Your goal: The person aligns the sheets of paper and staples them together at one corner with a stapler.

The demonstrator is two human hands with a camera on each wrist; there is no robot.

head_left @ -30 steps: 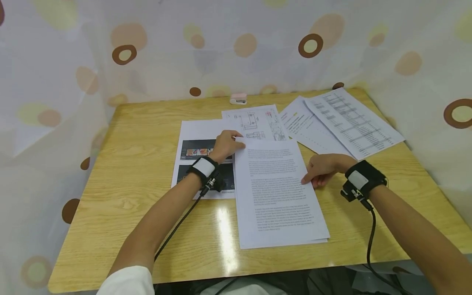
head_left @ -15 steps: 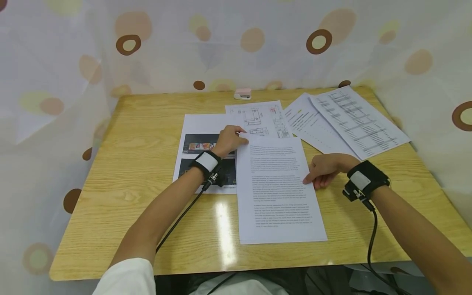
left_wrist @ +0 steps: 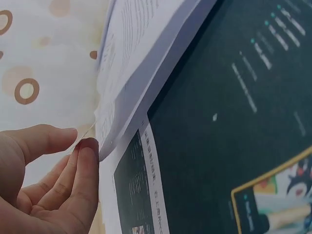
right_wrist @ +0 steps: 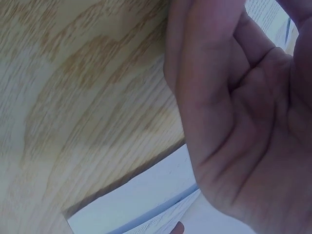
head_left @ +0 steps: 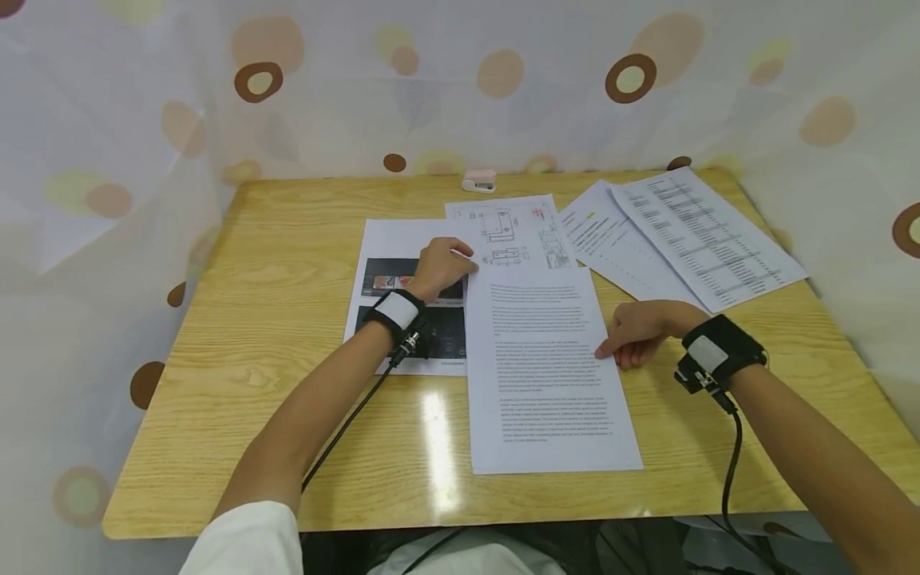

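A stack of printed text sheets lies in the middle of the wooden table. My left hand is at its top left corner. In the left wrist view, thumb and forefinger of the left hand pinch a thin sheet corner, and the text stack rises a little off the dark picture page. My right hand rests with loosely bent fingers against the stack's right edge. The right wrist view shows the right hand's palm over the paper's corner.
The picture page lies left of the stack, a drawing sheet behind it. Two sheets of tables lie at the back right. A small pink stapler sits at the table's far edge. A spotted curtain surrounds the table.
The fanned lower edges of the stack have drawn into line. Both hands stay at the same spots on the stack; the head view has shifted slightly.
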